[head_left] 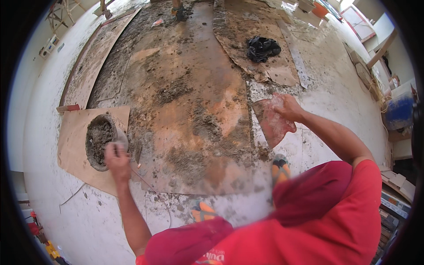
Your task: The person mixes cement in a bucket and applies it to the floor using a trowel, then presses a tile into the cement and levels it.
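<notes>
On the left, a round grey bucket (118, 137) holds clumpy grey mortar (100, 136) and leans over on a sheet of brown board. My left hand (117, 162) is at its near right side, against or just beside the rim. Motion smears those fingers, so their grip is unclear. Out to the right, my right hand (289, 108) is closed on the upper edge of a flat, reddish, dirt-smeared piece with a ragged outline (273, 124). That piece hangs tilted over the white floor, near the edge of the big brown board (212, 128).
Lumps of mortar (207, 123) are scattered over the board. A crumpled black plastic bag (263, 48) lies farther off at right. Another person's foot (178, 12) shows at the far edge. A blue container (399, 111) stands at far right. A thin cord (152, 189) runs near my left foot.
</notes>
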Tool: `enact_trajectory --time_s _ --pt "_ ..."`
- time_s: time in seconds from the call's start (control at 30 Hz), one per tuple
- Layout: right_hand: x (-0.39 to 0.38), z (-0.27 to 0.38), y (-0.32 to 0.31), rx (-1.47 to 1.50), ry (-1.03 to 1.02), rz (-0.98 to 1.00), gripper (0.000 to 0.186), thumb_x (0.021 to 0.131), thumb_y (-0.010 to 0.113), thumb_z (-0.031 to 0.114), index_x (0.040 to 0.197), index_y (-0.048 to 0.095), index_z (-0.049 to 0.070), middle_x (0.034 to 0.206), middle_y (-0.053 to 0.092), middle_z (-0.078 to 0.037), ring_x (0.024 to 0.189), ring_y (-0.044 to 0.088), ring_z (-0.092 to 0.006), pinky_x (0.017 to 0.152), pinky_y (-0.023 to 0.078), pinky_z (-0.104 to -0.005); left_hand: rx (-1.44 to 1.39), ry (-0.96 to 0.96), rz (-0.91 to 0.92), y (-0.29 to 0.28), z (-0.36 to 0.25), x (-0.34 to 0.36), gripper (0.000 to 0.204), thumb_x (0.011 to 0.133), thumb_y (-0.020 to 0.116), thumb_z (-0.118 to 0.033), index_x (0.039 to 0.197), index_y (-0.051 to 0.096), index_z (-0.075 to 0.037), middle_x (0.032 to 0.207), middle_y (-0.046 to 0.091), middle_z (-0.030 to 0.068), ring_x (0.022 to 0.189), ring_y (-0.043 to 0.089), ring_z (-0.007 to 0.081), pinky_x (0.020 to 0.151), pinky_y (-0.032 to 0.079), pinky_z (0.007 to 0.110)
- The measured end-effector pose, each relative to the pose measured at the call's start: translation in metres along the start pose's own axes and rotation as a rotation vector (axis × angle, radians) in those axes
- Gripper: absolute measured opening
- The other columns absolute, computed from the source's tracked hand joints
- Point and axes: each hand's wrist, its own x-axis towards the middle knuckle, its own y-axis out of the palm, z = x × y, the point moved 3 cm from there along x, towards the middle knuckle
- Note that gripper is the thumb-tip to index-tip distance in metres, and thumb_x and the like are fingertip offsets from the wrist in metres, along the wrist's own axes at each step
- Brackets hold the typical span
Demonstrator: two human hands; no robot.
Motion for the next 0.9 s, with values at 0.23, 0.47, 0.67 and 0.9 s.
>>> enact_trajectory --time_s 0.23,0.47,0.67,0.9 --pt "0.07 0.024 0.035 0.09 -0.002 0.365 0.053 0.084 0.079 0.035 0.119 0.068 -0.002 0.104 0.071 -0.025 0.1 0.068 -0.0392 0.089 0.052 -0.0461 -0.347 -0.013 0.353 0.162 -0.029 -0.09 0.019 0.1 0.066 -0.017 0.098 0.062 0.001 0.076 0.065 0.0058 0.058 0.063 0.0148 0.059 0.053 0.03" --pt "0.106 0.009 0.078 0.109 -0.017 0.354 0.046 0.089 0.079 0.034 0.115 0.065 -0.001 0.104 0.073 -0.023 0.095 0.07 -0.0358 0.08 0.052 -0.0446 -0.253 -0.474 -0.325 0.075 0.139 -0.089 0.023 0.102 0.063 -0.022 0.113 0.057 -0.003 0.09 0.067 0.0099 0.06 0.063 0.018 0.063 0.053 0.033" --pt "0.153 -0.028 0.083 -0.023 -0.09 0.127 0.026 0.097 0.068 0.02 0.114 0.059 0.002 0.073 0.057 -0.015 0.07 0.06 -0.0317 0.068 0.047 -0.0434 -0.473 -0.646 -0.957 -0.063 0.194 -0.045 0.023 0.103 0.058 -0.026 0.104 0.055 -0.003 0.093 0.059 0.007 0.082 0.06 0.0185 0.072 0.053 0.036" --pt "0.197 0.124 0.135 0.178 -0.676 -0.074 0.012 0.095 0.061 0.008 0.102 0.062 -0.002 0.083 0.064 -0.024 0.079 0.066 -0.035 0.074 0.051 -0.049 0.043 -0.223 -0.402 -0.088 -0.046 -0.006 0.016 0.094 0.069 -0.007 0.097 0.056 0.0 0.097 0.065 0.008 0.08 0.056 0.0157 0.076 0.049 0.032"
